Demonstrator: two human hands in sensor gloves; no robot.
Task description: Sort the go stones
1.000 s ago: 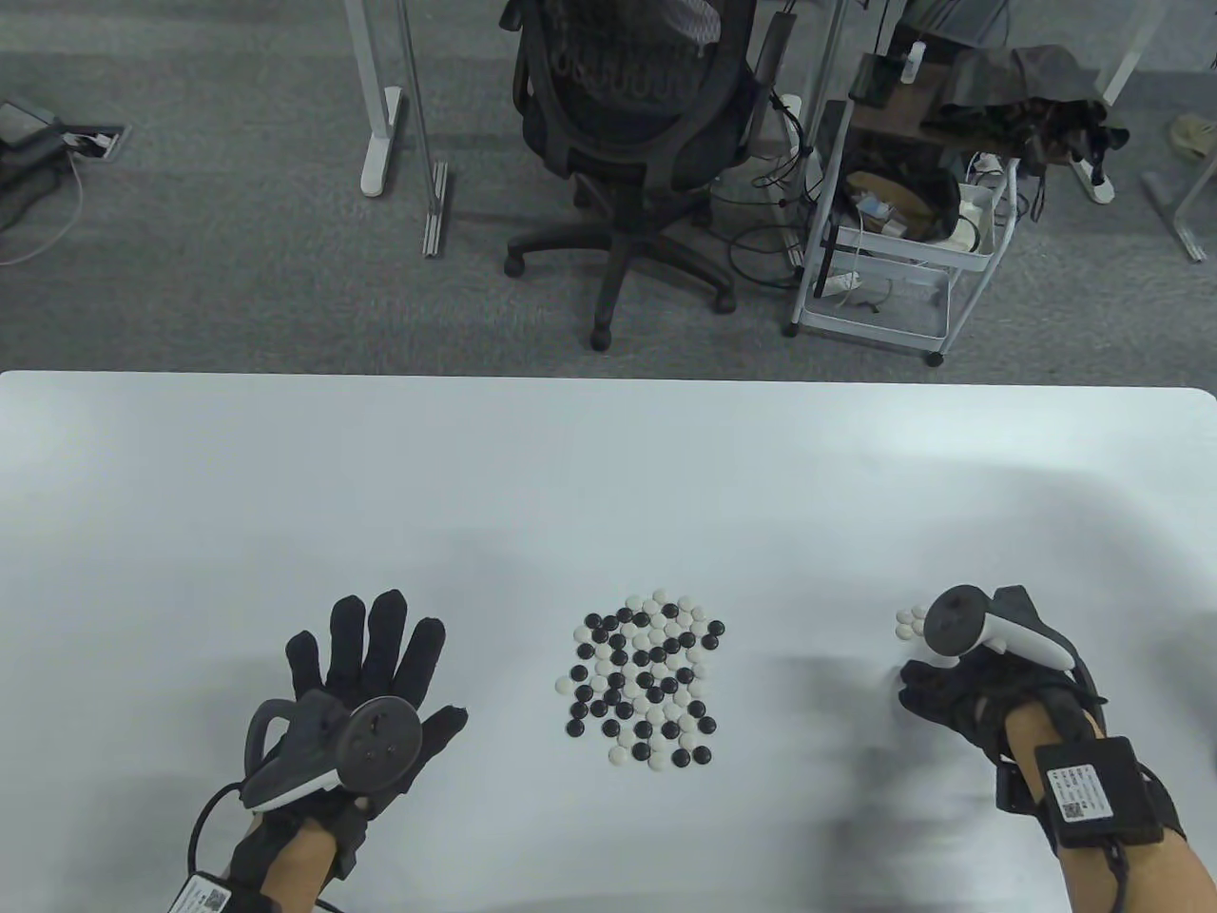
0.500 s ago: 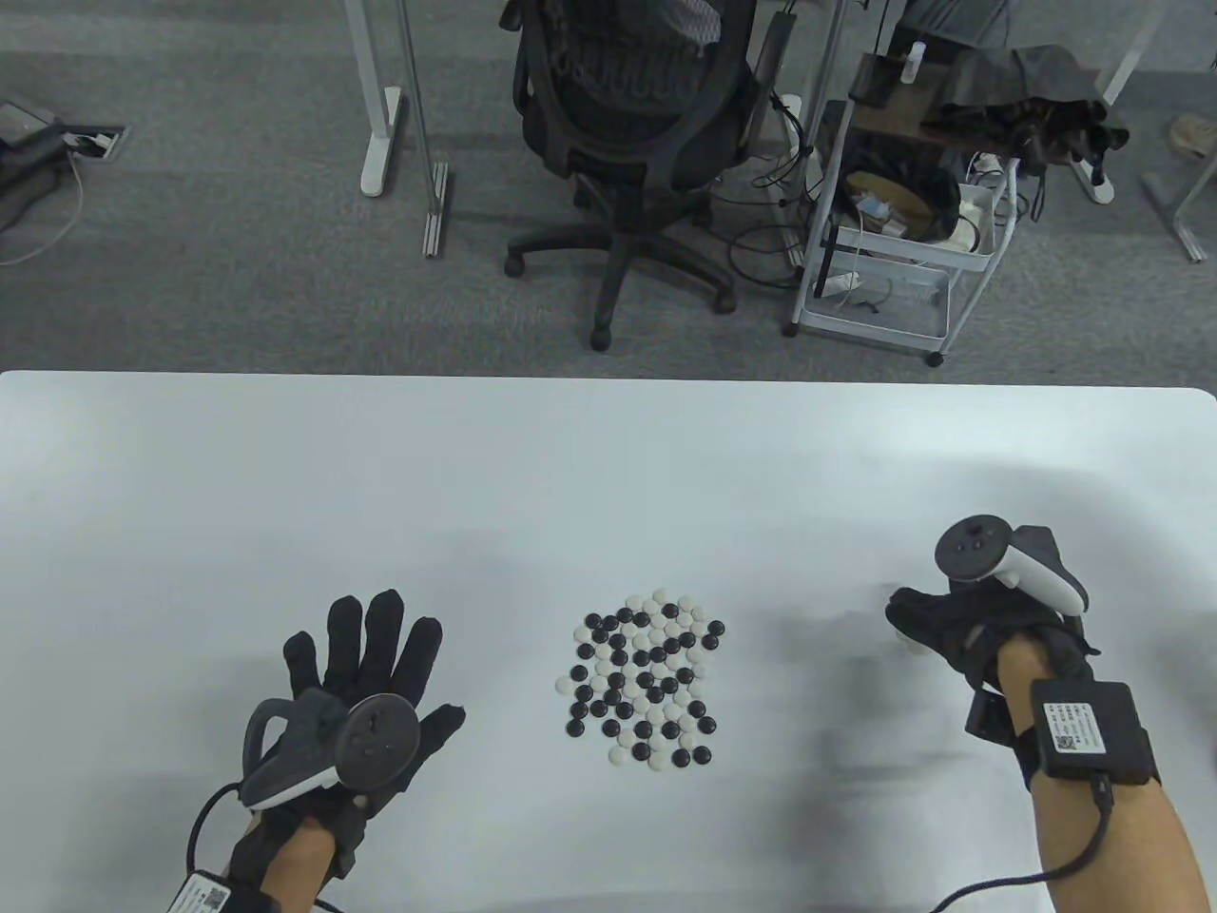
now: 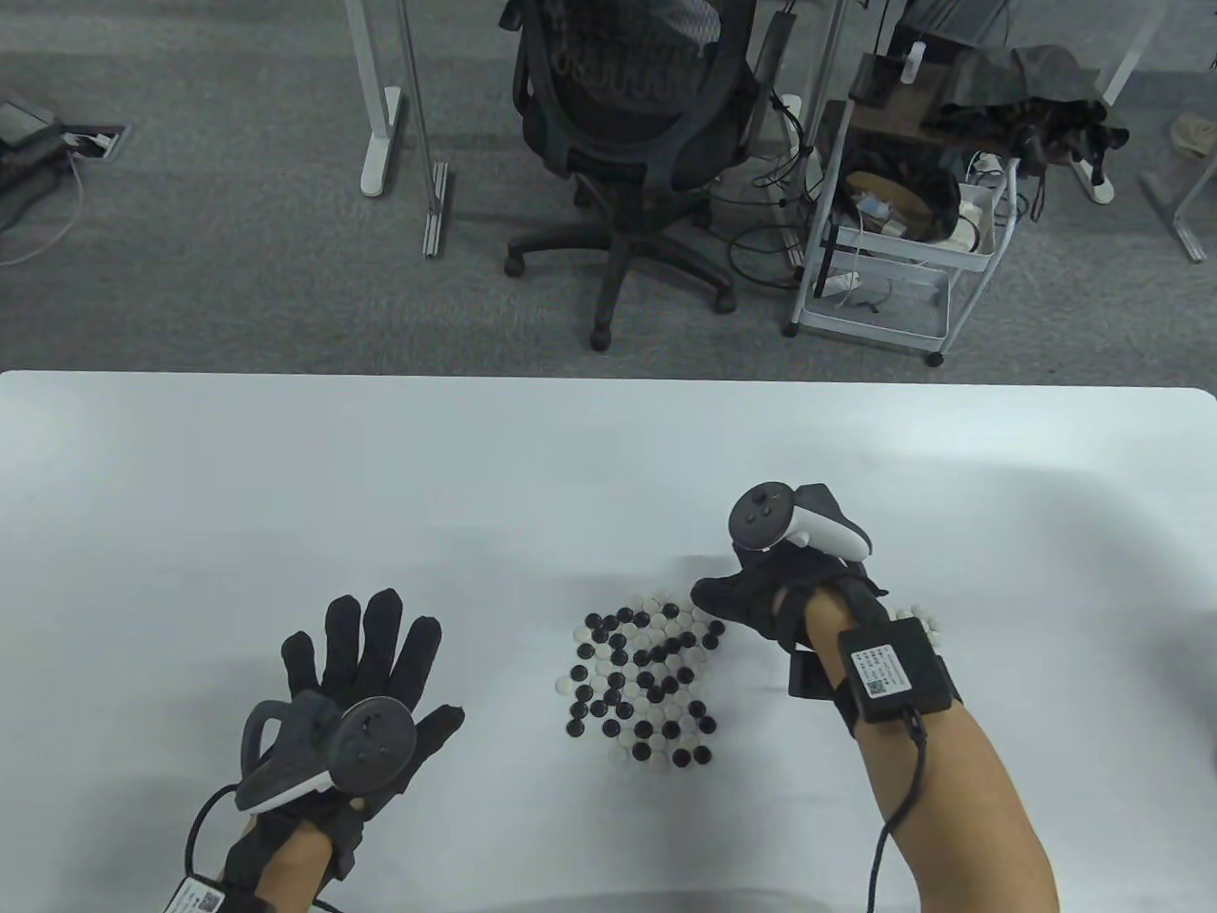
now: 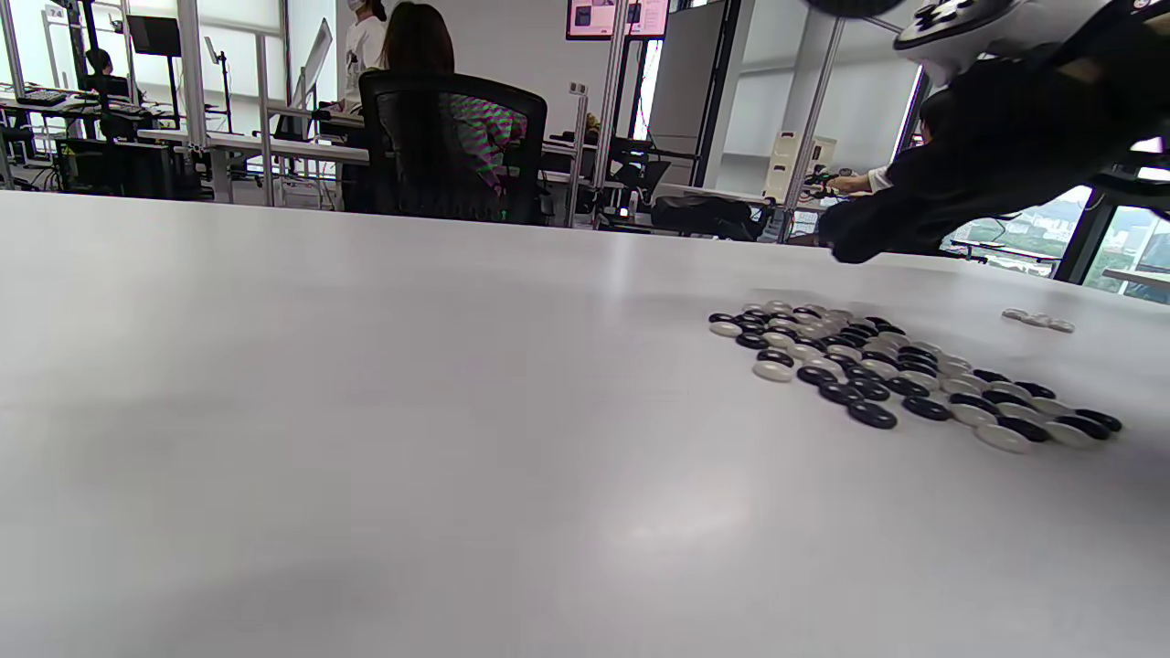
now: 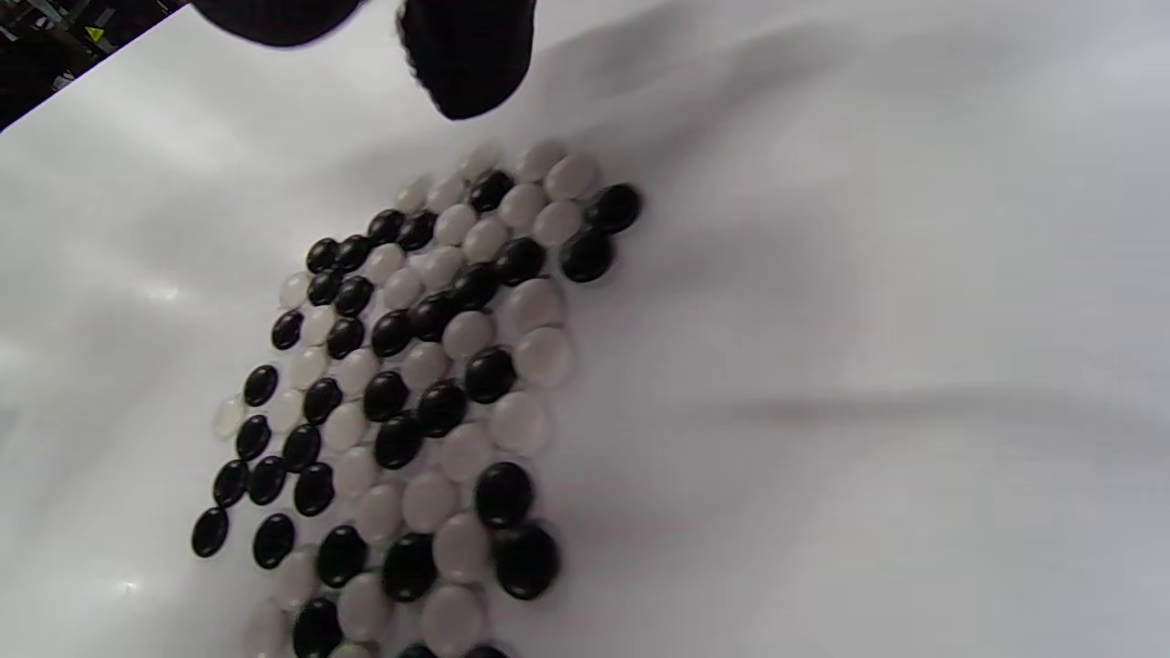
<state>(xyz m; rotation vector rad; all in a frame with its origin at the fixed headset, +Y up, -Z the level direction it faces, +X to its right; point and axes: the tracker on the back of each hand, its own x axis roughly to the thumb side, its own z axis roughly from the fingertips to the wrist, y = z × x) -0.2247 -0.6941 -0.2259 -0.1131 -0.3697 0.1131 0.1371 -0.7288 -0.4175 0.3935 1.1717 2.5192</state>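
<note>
A mixed cluster of black and white Go stones [image 3: 647,685] lies on the white table [image 3: 570,475]; it also shows in the left wrist view [image 4: 905,375] and the right wrist view [image 5: 430,393]. A small group of white stones [image 3: 924,618] lies apart to the right, partly hidden behind my right wrist, and shows in the left wrist view [image 4: 1037,320]. My right hand [image 3: 723,599] hovers over the cluster's far right corner. Its fingertips [image 5: 466,55] are apart above the stones with nothing between them. My left hand [image 3: 399,666] lies flat, fingers spread, left of the cluster, holding nothing.
Beyond the table's far edge stand an office chair [image 3: 637,124] and a white wire cart [image 3: 894,247]. Bare tabletop stretches across the whole far half and to the left of my left hand.
My right hand moved left from the small white group at the right to the cluster's far right corner. The white group now lies uncovered. My left hand has not moved.
</note>
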